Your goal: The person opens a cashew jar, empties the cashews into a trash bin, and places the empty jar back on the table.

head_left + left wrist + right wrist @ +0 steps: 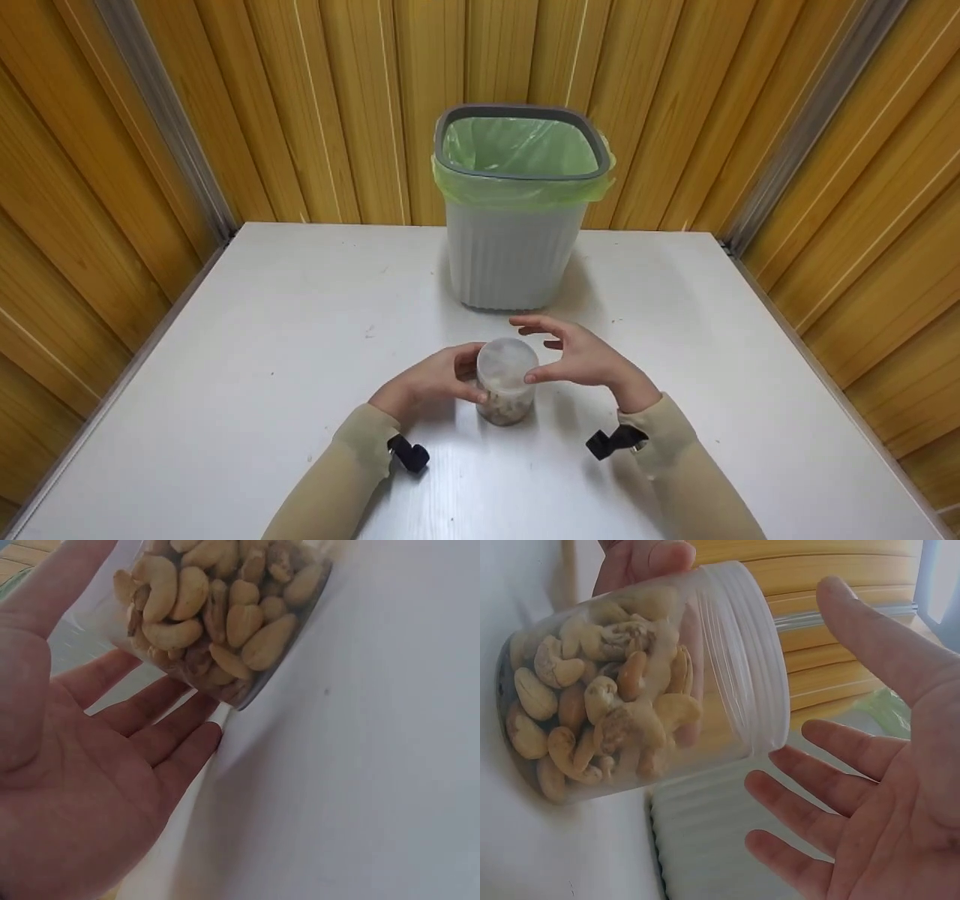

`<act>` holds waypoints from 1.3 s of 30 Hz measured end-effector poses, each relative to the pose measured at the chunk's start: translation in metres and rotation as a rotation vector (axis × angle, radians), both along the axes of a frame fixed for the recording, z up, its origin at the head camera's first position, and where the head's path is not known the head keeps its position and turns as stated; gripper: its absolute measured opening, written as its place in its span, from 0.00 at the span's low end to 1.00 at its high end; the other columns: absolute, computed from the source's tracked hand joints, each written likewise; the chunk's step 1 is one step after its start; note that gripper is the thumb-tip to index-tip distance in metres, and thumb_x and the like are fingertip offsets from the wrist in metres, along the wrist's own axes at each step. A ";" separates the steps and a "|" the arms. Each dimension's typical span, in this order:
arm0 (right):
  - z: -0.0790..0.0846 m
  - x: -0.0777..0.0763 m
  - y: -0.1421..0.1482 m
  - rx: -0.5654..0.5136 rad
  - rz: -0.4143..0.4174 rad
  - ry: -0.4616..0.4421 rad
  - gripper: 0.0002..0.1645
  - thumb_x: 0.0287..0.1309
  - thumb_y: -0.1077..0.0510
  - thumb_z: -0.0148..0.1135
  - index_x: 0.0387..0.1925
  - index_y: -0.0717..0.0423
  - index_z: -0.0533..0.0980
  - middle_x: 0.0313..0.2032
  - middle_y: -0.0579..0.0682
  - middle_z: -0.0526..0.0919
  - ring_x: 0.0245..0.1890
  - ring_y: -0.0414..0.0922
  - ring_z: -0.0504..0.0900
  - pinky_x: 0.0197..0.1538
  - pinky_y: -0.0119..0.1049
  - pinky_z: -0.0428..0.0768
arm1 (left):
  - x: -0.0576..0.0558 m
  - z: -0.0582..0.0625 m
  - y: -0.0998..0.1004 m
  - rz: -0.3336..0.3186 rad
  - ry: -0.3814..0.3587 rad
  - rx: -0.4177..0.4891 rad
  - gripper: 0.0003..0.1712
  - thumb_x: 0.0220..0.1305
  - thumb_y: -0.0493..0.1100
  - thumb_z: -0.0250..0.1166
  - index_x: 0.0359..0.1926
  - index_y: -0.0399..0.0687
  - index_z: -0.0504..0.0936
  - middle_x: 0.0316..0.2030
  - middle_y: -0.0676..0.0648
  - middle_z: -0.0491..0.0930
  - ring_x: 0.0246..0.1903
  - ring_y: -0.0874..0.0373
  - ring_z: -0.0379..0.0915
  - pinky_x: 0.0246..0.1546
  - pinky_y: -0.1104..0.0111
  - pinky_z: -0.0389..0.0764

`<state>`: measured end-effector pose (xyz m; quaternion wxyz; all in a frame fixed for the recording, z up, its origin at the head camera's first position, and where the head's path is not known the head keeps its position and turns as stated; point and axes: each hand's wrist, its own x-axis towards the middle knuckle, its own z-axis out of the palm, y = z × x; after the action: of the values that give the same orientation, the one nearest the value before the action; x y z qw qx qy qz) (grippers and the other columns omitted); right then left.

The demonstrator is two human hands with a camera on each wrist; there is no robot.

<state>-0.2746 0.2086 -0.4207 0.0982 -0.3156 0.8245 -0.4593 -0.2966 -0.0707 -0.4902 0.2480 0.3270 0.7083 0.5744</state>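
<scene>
A clear plastic jar (505, 405) of mixed nuts stands upright on the white table, close to the middle in the head view. Its translucent lid (744, 660) sits on top. My left hand (436, 376) holds the jar from the left side, thumb at the front and fingers around the back. Cashews and other nuts (217, 611) show through the wall in the left wrist view. On the right, my right hand (581, 358) is spread beside the lid, fingers apart and thumb near the lid's edge; the right wrist view shows its palm holding nothing.
Behind the jar stands a ribbed light grey trash bin (510, 255) with a dark rim and a green liner bag (525, 193). Wood-look panels (360, 112) enclose the table (225, 390) at the back and both sides. Small crumbs dot the tabletop.
</scene>
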 end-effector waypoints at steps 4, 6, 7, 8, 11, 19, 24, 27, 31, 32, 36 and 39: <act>0.000 0.004 -0.004 0.032 0.017 0.004 0.49 0.49 0.55 0.81 0.72 0.57 0.69 0.71 0.57 0.72 0.70 0.61 0.70 0.67 0.70 0.67 | 0.000 -0.002 0.002 0.002 0.033 -0.016 0.52 0.54 0.45 0.81 0.75 0.40 0.64 0.69 0.41 0.74 0.71 0.49 0.68 0.74 0.59 0.65; 0.000 0.005 -0.005 0.055 0.024 0.015 0.50 0.48 0.55 0.81 0.72 0.57 0.69 0.71 0.57 0.73 0.70 0.61 0.70 0.67 0.71 0.68 | 0.000 -0.003 0.003 0.002 0.051 -0.025 0.53 0.53 0.45 0.81 0.76 0.41 0.64 0.68 0.42 0.75 0.70 0.50 0.68 0.74 0.59 0.65; 0.000 0.006 -0.006 0.062 0.029 0.020 0.50 0.48 0.55 0.81 0.72 0.58 0.69 0.71 0.57 0.73 0.69 0.61 0.70 0.66 0.71 0.68 | 0.000 -0.003 0.004 0.000 0.062 -0.029 0.53 0.53 0.45 0.81 0.76 0.42 0.64 0.68 0.43 0.75 0.70 0.50 0.69 0.74 0.59 0.65; 0.000 0.006 -0.006 0.069 0.033 0.025 0.50 0.48 0.55 0.81 0.72 0.58 0.69 0.71 0.57 0.73 0.69 0.61 0.70 0.66 0.70 0.69 | 0.001 -0.003 0.004 0.001 0.071 -0.037 0.53 0.53 0.45 0.81 0.76 0.43 0.64 0.67 0.44 0.75 0.70 0.51 0.68 0.74 0.59 0.64; 0.000 0.008 -0.008 0.095 0.044 0.044 0.51 0.47 0.55 0.82 0.72 0.58 0.69 0.70 0.57 0.74 0.69 0.60 0.70 0.66 0.67 0.71 | 0.003 -0.002 0.006 0.004 0.089 -0.061 0.52 0.52 0.43 0.81 0.76 0.46 0.65 0.67 0.46 0.75 0.70 0.52 0.67 0.75 0.59 0.63; -0.002 0.010 -0.012 0.121 0.041 0.073 0.51 0.45 0.55 0.83 0.71 0.55 0.71 0.69 0.55 0.76 0.69 0.57 0.71 0.64 0.60 0.75 | 0.006 -0.004 0.013 0.029 0.123 -0.096 0.48 0.51 0.37 0.81 0.72 0.46 0.69 0.62 0.46 0.78 0.64 0.55 0.71 0.71 0.59 0.66; -0.002 0.009 -0.011 0.121 0.040 0.078 0.49 0.46 0.56 0.82 0.71 0.54 0.71 0.68 0.54 0.76 0.69 0.57 0.72 0.64 0.58 0.76 | 0.007 -0.006 0.014 0.065 0.135 -0.091 0.45 0.51 0.37 0.81 0.70 0.46 0.71 0.60 0.46 0.79 0.61 0.55 0.73 0.69 0.59 0.68; -0.002 0.008 -0.010 0.122 0.038 0.077 0.48 0.47 0.56 0.82 0.71 0.54 0.71 0.68 0.54 0.76 0.69 0.57 0.72 0.64 0.58 0.76 | 0.007 -0.007 0.014 0.081 0.138 -0.093 0.45 0.51 0.40 0.81 0.70 0.48 0.71 0.59 0.48 0.79 0.60 0.56 0.73 0.68 0.58 0.68; -0.003 0.008 -0.009 0.110 0.042 0.074 0.48 0.48 0.56 0.81 0.71 0.54 0.71 0.69 0.55 0.75 0.69 0.57 0.71 0.64 0.60 0.75 | 0.008 -0.007 0.014 0.111 0.111 -0.079 0.44 0.50 0.41 0.80 0.69 0.51 0.72 0.58 0.50 0.79 0.58 0.57 0.73 0.66 0.58 0.70; -0.002 0.008 -0.008 0.104 0.044 0.072 0.47 0.49 0.56 0.80 0.71 0.54 0.71 0.69 0.56 0.74 0.70 0.58 0.70 0.64 0.60 0.75 | 0.009 -0.006 0.014 0.122 0.104 -0.072 0.44 0.50 0.41 0.80 0.69 0.52 0.72 0.58 0.50 0.79 0.58 0.57 0.73 0.66 0.58 0.70; 0.000 0.008 -0.007 0.070 0.054 0.061 0.47 0.50 0.58 0.79 0.72 0.57 0.70 0.71 0.58 0.72 0.71 0.59 0.69 0.64 0.61 0.75 | 0.011 -0.002 0.014 0.163 0.084 -0.045 0.45 0.48 0.42 0.80 0.69 0.54 0.72 0.57 0.49 0.79 0.57 0.56 0.73 0.63 0.59 0.72; 0.002 0.008 -0.006 0.048 0.061 0.055 0.47 0.51 0.59 0.77 0.73 0.59 0.68 0.72 0.60 0.70 0.71 0.61 0.68 0.64 0.61 0.76 | 0.013 0.001 0.014 0.188 0.088 -0.031 0.46 0.48 0.43 0.80 0.70 0.53 0.71 0.57 0.48 0.79 0.56 0.56 0.74 0.61 0.60 0.74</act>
<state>-0.2669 0.2031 -0.4188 0.0970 -0.3507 0.8276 -0.4275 -0.2838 -0.0567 -0.4889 0.1665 0.2802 0.7549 0.5691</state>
